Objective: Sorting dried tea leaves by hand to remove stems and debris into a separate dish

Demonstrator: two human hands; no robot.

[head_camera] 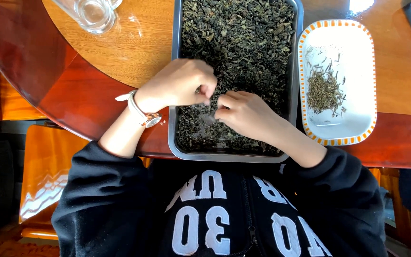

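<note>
Seen from the head camera, a person in a black hooded sweatshirt works over a rectangular grey metal tray (172, 124) heaped with dark dried tea leaves (243, 43); the left hand (179, 84), a white-strapped wristwatch (141, 112) at its wrist, pinches a few leaves; the right hand (246, 114), just beside it at four o'clock, pinches likewise; at three o'clock a white oblong orange-rimmed dish (353, 124) holds green stems (324, 90); a clear glass (91, 14) stands at ten o'clock on the wooden table (134, 47).
</note>
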